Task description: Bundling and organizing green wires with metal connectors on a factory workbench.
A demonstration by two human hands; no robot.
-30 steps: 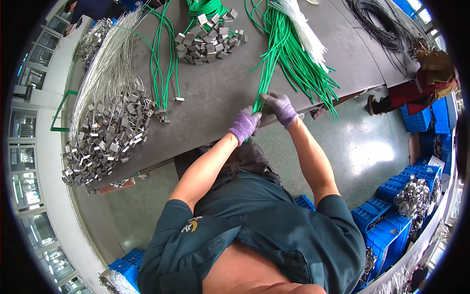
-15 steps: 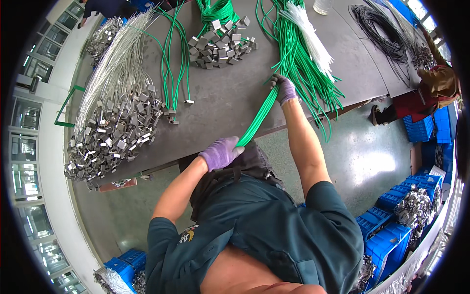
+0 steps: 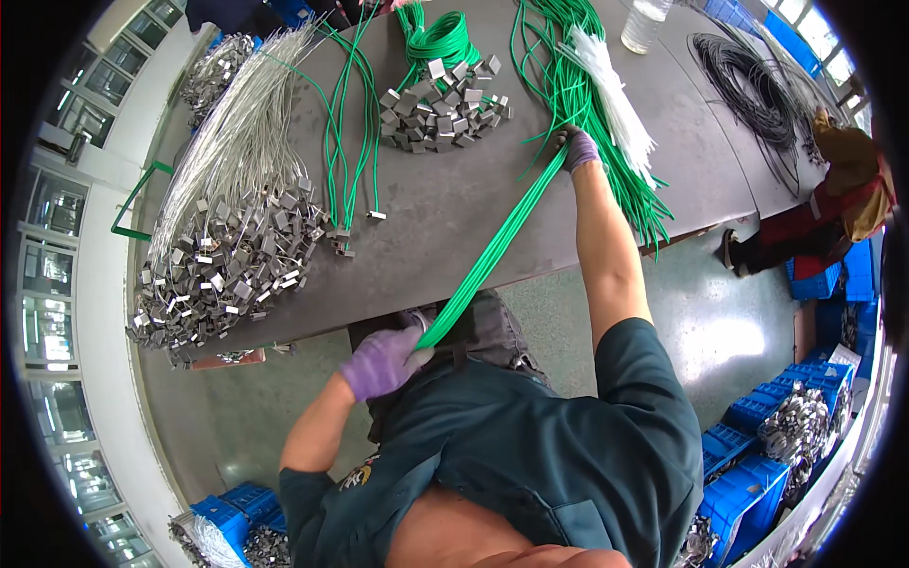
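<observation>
A thin bundle of long green cables (image 3: pixel 496 250) stretches taut between my hands, slanting from the table down past its near edge. My left hand (image 3: pixel 381 363), in a purple glove, is closed around the lower end beside my waist. Over the table my right hand (image 3: pixel 579 150), gloved alike, is closed around the upper part, its fingertips partly hidden. Right behind it lies a larger pile of loose green cables (image 3: pixel 625 197). A bunch of white strands (image 3: pixel 614 99) rests on that pile.
Left on the grey table (image 3: pixel 436 199) lie silvery wires with metal blocks (image 3: pixel 232 265). A coiled green bundle with metal blocks (image 3: pixel 440 114) sits at the far middle. A clear bottle (image 3: pixel 645 26) and a black cable coil (image 3: pixel 743 90) are far right. Another person (image 3: pixel 843 194) stands at right, near blue crates (image 3: pixel 748 483).
My left hand has pulled down and left, toward my waist, and my right hand has shifted farther out and slightly right. A longer stretch of green cables now shows between them.
</observation>
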